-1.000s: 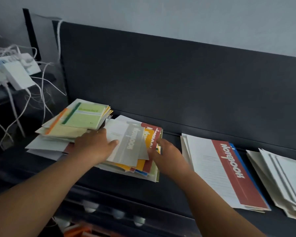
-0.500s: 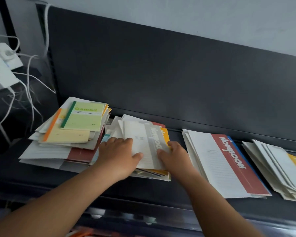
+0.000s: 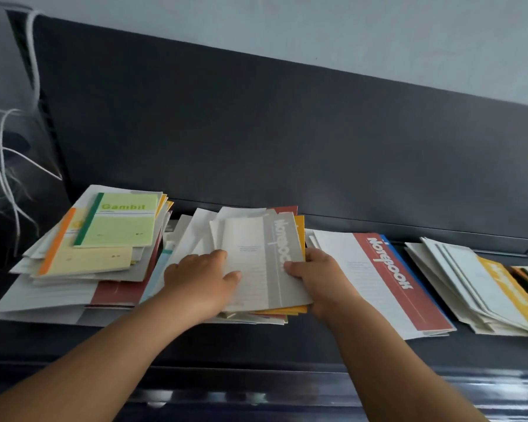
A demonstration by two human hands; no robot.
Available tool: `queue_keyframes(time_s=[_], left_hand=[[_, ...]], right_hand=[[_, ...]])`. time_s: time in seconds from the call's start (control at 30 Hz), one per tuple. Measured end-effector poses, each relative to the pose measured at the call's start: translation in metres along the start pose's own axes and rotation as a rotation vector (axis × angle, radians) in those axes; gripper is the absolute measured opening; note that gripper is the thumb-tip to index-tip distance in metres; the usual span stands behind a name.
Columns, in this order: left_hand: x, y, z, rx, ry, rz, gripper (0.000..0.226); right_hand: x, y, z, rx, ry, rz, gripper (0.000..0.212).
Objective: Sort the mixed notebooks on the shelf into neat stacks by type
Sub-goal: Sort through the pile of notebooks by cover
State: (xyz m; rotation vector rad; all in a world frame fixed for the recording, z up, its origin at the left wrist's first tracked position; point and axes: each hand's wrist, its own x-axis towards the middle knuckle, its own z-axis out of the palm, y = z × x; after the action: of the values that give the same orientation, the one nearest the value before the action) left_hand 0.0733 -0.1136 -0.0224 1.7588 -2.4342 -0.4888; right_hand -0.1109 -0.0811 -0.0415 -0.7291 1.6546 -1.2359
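Observation:
A grey-banded white notebook (image 3: 265,263) lies on top of the middle pile (image 3: 299,236) of mixed notebooks on the dark shelf (image 3: 256,342). My left hand (image 3: 200,280) lies on the pile's left side with its thumb on the grey notebook's cover. My right hand (image 3: 319,280) grips the notebook's right edge, thumb on top and fingers under. To the left sits a loose pile topped by a green "Gambit" notebook (image 3: 119,220). To the right lies a stack topped by a red-banded notebook (image 3: 387,281), then a fanned white and yellow stack (image 3: 482,284).
A dark back panel (image 3: 287,141) rises behind the shelf. White cables (image 3: 6,166) hang at the far left. The shelf's front lip (image 3: 256,388) runs below my forearms.
The grey-banded notebook has been squared up on the middle pile. Both hands have closed in on its sides. The camera has moved closer and slightly right.

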Motion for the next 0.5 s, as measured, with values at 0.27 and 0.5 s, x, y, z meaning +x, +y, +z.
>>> queue_keyframes(time_s=[0.27,0.5], left_hand=[[0.007,-0.007,-0.018,-0.468,0.048,-0.085,0.046],[0.01,-0.009,-0.024,-1.175,-0.012,-0.203,0.018]], right_hand=[[-0.006,-0.009,-0.005,0.222,-0.099,-0.023,0.021],[-0.005,-0.007,0.005,0.104,-0.145,-0.012,0.023]])
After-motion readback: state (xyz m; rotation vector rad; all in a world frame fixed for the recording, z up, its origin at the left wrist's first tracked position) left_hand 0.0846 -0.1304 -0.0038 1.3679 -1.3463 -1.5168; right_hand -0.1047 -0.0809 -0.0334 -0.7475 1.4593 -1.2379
